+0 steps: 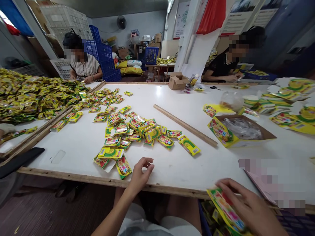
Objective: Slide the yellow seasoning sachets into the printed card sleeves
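Observation:
My right hand, at the table's front edge, grips a small flat candy box, yellow and green with a bright fruit print. Below it is a blue crate with similar yellow boxes inside, partly hidden by the hand. Over the near part of the white table, my left hand is bent with thumb and fingers apart, holding nothing. Just left of it lies one candy box. A loose heap of these boxes spreads beyond it, and a single box lies apart to the right.
A wooden strip lies across the table. To the right stands an open display carton with clear plastic bags, near stacked cartons. A large mound of yellow packets fills the left side behind a wooden rail. Two people sit across the table.

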The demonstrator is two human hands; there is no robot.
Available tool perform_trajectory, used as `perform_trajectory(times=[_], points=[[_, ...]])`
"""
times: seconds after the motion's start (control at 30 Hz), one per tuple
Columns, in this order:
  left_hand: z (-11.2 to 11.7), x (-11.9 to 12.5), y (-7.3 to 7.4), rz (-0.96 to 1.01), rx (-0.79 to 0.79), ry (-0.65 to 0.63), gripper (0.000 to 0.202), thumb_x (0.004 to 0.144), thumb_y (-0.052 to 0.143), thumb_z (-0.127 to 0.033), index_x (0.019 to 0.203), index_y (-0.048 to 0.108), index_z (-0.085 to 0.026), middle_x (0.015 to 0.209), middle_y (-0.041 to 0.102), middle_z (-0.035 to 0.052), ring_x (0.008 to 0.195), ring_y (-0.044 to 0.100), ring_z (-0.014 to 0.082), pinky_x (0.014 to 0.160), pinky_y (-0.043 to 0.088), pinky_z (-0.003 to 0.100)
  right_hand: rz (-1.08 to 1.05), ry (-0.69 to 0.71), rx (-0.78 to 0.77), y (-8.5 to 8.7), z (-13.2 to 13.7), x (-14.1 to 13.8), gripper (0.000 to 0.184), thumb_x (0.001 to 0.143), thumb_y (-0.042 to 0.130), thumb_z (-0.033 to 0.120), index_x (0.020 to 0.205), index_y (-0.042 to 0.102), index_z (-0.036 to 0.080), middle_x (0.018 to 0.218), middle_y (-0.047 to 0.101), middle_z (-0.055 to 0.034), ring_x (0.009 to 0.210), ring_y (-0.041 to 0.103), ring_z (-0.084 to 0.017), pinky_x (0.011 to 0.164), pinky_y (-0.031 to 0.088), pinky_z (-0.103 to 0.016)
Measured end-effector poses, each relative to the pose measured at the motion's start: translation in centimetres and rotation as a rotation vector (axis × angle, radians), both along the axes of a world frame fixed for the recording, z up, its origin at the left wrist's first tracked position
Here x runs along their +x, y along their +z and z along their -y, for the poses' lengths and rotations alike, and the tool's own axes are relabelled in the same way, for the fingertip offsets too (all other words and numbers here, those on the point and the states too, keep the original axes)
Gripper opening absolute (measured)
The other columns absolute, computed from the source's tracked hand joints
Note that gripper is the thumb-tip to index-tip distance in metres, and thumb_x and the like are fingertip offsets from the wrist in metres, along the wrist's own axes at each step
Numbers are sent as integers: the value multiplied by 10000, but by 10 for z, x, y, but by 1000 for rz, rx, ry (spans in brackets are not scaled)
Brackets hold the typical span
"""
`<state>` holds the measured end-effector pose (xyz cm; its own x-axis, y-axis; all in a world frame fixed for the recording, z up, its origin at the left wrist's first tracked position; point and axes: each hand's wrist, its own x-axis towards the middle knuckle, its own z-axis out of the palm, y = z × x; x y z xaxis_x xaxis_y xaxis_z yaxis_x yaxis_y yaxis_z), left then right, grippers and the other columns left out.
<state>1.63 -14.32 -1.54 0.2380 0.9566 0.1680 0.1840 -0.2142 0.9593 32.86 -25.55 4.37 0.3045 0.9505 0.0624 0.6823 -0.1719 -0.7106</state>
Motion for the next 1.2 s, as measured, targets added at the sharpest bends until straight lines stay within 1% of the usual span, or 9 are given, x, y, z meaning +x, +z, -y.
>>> perform_trajectory(times=[0.13, 0.3, 0.4, 0.47, 0.57, 0.77, 0.9, 1.0, 1.2], points=[[-2, 5, -2, -46, 2, -54, 198, 843, 582, -306, 990, 661, -201, 901, 687, 56, 771, 628, 175, 639, 508, 262, 118, -83, -17, -13, -3, 42, 381, 691, 603, 573, 909, 683, 272, 988, 692, -96, 932, 635, -313, 691, 509, -384], [0, 1, 0, -104, -21, -41, 201, 861, 545, -316, 969, 649, -183, 860, 676, 53, 759, 616, 174, 648, 488, 266, 125, -80, 155, -52, -98, 7, 527, 725, 577, 524, 1140, 564, 199, 1196, 608, -126, 1105, 558, -297, 887, 454, -414], [1, -3, -1, -114, -31, -25, 204, 864, 541, -321, 962, 647, -176, 839, 672, 55, 756, 612, 179, 638, 475, 266, 148, -196, 109, -63, -149, -11, 598, 658, 662, 431, 1177, 538, 162, 1254, 566, -163, 1192, 484, -343, 951, 391, -470], [1, -4, -2, -108, -46, -19, 208, 866, 540, -323, 976, 642, -178, 848, 674, 60, 759, 611, 185, 615, 463, 262, 138, -257, 62, -65, -162, -17, 587, 636, 692, 400, 1152, 557, 155, 1195, 593, -180, 1161, 496, -373, 928, 387, -505], [-1, -2, -5, -60, -56, -14, 216, 868, 546, -315, 1032, 614, -190, 901, 672, 63, 775, 609, 180, 649, 473, 274, 53, -239, 70, -66, -149, -30, 562, 680, 662, 464, 1147, 548, 173, 1071, 647, -152, 1021, 584, -330, 840, 451, -456], [-5, 8, -3, 217, -162, -138, 352, 842, 616, -331, 1142, 465, -223, 1046, 620, 66, 899, 634, 179, 811, 496, 323, -776, 135, 34, -67, -84, -113, 459, 804, 544, 612, 1045, 556, 222, 905, 703, -60, 828, 668, -242, 739, 525, -349], [-3, 10, -1, 333, -200, -132, 368, 851, 620, -345, 1141, 420, -238, 949, 623, 34, 852, 639, 172, 748, 486, 283, -735, 201, 74, -68, -75, -152, 386, 799, 611, 524, 1028, 564, 217, 918, 697, -67, 863, 665, -243, 722, 532, -332], [0, 8, -2, 338, -223, -134, 411, 849, 626, -345, 1185, 411, -247, 943, 619, 30, 794, 629, 156, 684, 476, 251, -660, 136, 162, -70, -81, -153, 398, 806, 625, 459, 1109, 522, 222, 966, 682, -77, 881, 662, -228, 758, 528, -333], [-2, 4, -3, 338, -247, -158, 299, 851, 616, -340, 1105, 510, -225, 935, 602, 15, 745, 598, 130, 638, 459, 220, -636, 212, 206, -72, -93, -147, 301, 838, 594, 444, 1014, 637, 202, 1004, 679, -87, 940, 637, -239, 853, 498, -363]])
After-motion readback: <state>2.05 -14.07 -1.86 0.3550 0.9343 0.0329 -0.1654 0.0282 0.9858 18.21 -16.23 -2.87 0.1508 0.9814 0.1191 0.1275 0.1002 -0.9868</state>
